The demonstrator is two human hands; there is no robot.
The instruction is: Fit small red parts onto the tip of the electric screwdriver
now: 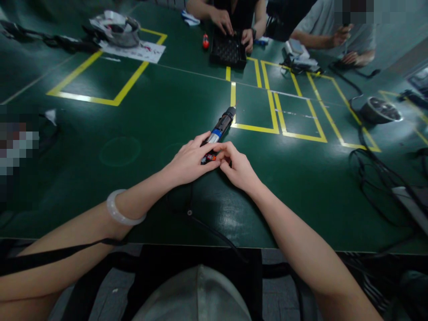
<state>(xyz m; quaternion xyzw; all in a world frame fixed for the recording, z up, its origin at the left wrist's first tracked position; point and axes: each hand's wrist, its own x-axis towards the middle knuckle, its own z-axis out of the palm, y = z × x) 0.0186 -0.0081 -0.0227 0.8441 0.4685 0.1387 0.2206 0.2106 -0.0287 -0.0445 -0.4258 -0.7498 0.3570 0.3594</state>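
Left grip clamped on one black device; right grip, closure unclear.
Beyond: one tray, one bowl of white scraps.

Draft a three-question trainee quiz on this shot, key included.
1. Multiple choice: which of the wearer's arms has the white bangle? A) left B) right C) both
2. True or false: the left hand rests on the black tray.
3. Fill in: the tape outlines on the green table are ____.

Key: 1. A. 2. False; it is on the slim cylindrical device. 3. yellow.
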